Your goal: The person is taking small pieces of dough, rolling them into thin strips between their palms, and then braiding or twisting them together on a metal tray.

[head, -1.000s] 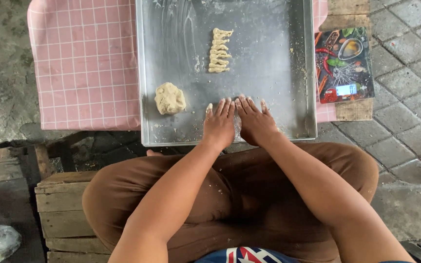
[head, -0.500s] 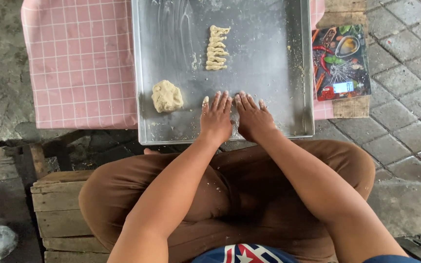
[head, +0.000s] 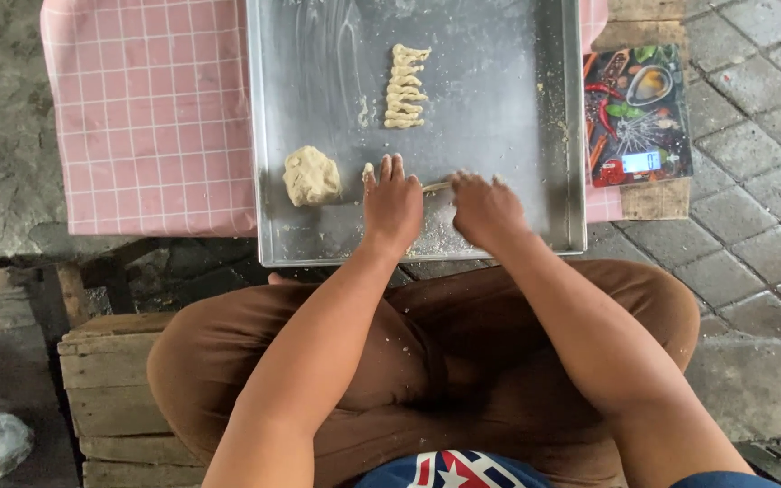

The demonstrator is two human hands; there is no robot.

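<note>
Left hand (head: pixel 392 204) and right hand (head: pixel 484 210), both flat and gripping nothing, have spread apart — dough rope (head: pixel 437 187) between them lengthens on the metal tray (head: pixel 499 108)

**Operator Appearance: Head View**

Both forearms are bare, with no sleeves, gloves, rings or wristbands visible. The left hand (head: pixel 392 206) and right hand (head: pixel 485 210) carry pale floury specks on fingers and knuckles. Below the hands, the legs wear plain brown trousers dusted with crumbs. Nearest the camera, a garment edge shows blue, red and white with star shapes.
</note>
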